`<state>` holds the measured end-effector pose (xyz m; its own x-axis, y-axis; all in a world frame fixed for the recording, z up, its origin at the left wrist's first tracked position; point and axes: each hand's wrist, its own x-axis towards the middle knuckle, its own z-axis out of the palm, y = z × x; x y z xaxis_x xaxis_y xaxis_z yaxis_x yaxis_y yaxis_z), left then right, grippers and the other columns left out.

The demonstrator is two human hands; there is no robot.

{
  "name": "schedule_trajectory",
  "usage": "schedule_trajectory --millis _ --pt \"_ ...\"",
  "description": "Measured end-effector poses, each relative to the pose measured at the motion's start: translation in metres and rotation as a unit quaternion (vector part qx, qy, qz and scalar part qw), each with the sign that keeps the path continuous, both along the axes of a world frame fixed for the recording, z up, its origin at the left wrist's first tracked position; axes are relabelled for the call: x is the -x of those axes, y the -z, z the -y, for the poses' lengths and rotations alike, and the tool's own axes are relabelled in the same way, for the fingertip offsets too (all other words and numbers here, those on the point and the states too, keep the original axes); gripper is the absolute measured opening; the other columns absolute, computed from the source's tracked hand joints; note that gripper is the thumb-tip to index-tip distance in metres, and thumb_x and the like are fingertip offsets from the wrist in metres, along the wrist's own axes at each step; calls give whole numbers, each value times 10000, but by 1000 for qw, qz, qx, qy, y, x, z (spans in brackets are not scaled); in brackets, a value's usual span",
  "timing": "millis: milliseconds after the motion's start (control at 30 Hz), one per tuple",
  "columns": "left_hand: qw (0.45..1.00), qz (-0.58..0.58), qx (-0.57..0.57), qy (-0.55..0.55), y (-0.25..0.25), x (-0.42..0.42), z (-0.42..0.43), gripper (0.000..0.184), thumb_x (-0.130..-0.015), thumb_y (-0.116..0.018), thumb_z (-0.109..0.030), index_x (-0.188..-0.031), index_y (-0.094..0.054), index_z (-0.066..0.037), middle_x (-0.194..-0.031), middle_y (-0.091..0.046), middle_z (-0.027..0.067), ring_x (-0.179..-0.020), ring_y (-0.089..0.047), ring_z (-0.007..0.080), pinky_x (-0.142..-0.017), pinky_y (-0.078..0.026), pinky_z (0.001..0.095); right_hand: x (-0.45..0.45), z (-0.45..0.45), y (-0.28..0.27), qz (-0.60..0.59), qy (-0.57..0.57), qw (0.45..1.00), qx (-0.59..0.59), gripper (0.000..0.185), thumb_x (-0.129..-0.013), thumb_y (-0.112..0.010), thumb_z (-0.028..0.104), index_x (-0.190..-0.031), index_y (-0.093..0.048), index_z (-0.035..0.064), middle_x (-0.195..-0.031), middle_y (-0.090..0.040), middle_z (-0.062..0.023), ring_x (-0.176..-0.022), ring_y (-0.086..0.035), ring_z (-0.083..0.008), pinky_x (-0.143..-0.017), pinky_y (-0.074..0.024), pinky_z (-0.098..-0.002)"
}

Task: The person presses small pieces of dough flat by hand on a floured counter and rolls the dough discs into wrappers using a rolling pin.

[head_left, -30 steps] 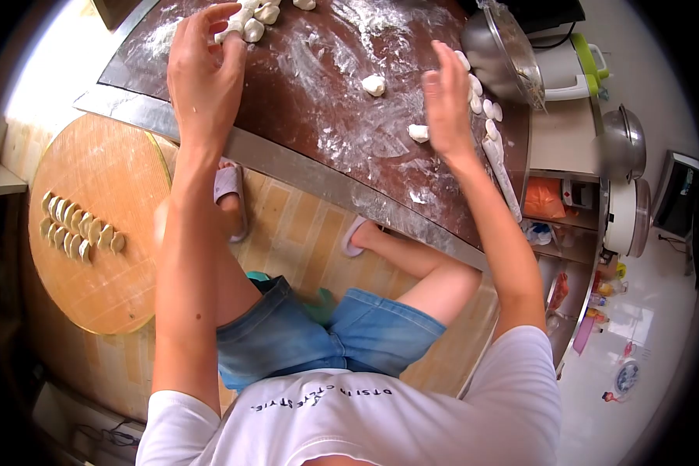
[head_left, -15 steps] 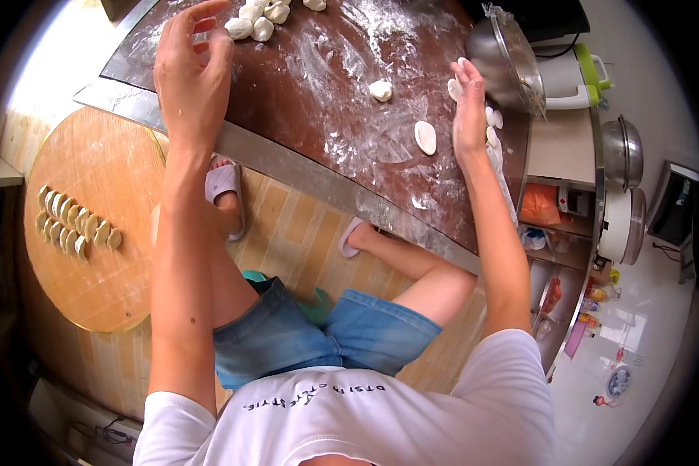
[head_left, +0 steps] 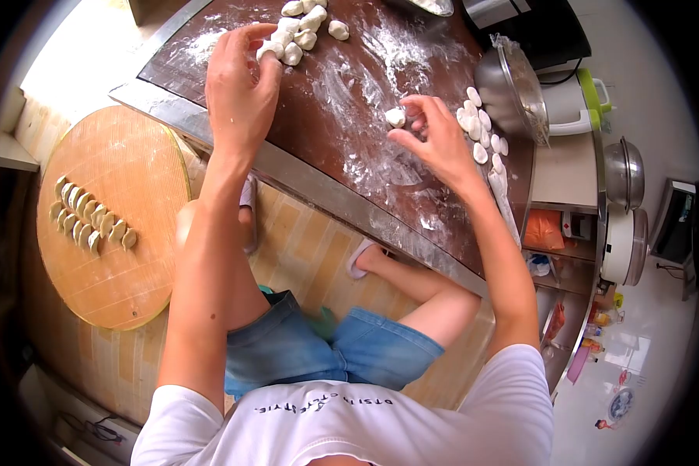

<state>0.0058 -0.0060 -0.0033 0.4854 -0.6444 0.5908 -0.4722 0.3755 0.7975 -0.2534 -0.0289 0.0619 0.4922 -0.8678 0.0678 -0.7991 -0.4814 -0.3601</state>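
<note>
My left hand (head_left: 243,89) is curved beside a pile of small white dough balls (head_left: 307,22) at the far edge of the floured brown board (head_left: 326,116). Its thumb and fingers are apart around the nearest ball; whether they touch it I cannot tell. My right hand (head_left: 436,144) has its thumb and forefinger spread on either side of a lone dough ball (head_left: 395,117), without closing on it. Several flat oval dough pieces (head_left: 480,154) lie to the right of this hand, near a metal bowl. Another ball (head_left: 339,29) sits apart from the pile.
A steel bowl (head_left: 505,89) stands at the board's right edge, with a white and green appliance (head_left: 579,101) behind it. A white stick-like thing (head_left: 501,194) lies along that edge. On the left, a round wooden board (head_left: 132,279) carries rows of dumplings.
My right hand has moved left from the board's right side to the lone dough ball. The flat oval piece near that ball no longer shows there. The view has shifted slightly.
</note>
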Motion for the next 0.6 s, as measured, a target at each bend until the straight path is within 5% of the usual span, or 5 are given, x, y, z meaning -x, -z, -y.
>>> schedule_trajectory --millis 167,200,300,433,600 --pt "1000 -3 -2 1 0 3 -2 220 -804 -552 -19 -1012 -619 -42 -943 -594 102 -862 -599 223 -713 -486 316 -3 41 11 56 44 993 -98 279 -758 -737 140 -976 -613 18 -886 -606 -98 -817 -603 -159 -693 -498 -277" --pt "1000 -3 -8 2 -1 2 -2 220 -804 -555 -21 -1015 -614 -38 -954 -593 103 -870 -595 228 -723 -483 326 -4 45 7 14 0 1000 -8 262 -744 -741 146 -951 -634 27 -825 -604 -88 -778 -602 -159 -702 -500 -293" --pt "1000 9 -18 0 -1 3 -1 223 -800 -558 -21 -1017 -611 -33 -959 -593 108 -884 -592 238 -741 -479 339 -5 52 11 0 -58 998 24 234 -740 -736 144 -939 -658 49 -817 -597 -91 -745 -601 -158 -694 -501 -308" --pt "1000 8 -9 -2 -3 4 -1 224 -791 -555 -19 -1009 -607 -29 -956 -587 118 -887 -587 259 -765 -471 355 3 75 22 33 49 995 -79 183 -733 -735 162 -874 -685 56 -816 -670 -81 -747 -640 -149 -692 -499 -291" --pt "1000 10 -17 -1 -4 5 0 220 -791 -553 -23 -1005 -605 -30 -945 -593 121 -896 -586 263 -786 -461 366 -16 104 39 145 32 989 2 245 -734 -755 181 -907 -666 32 -855 -682 -88 -759 -637 -152 -708 -496 -281"
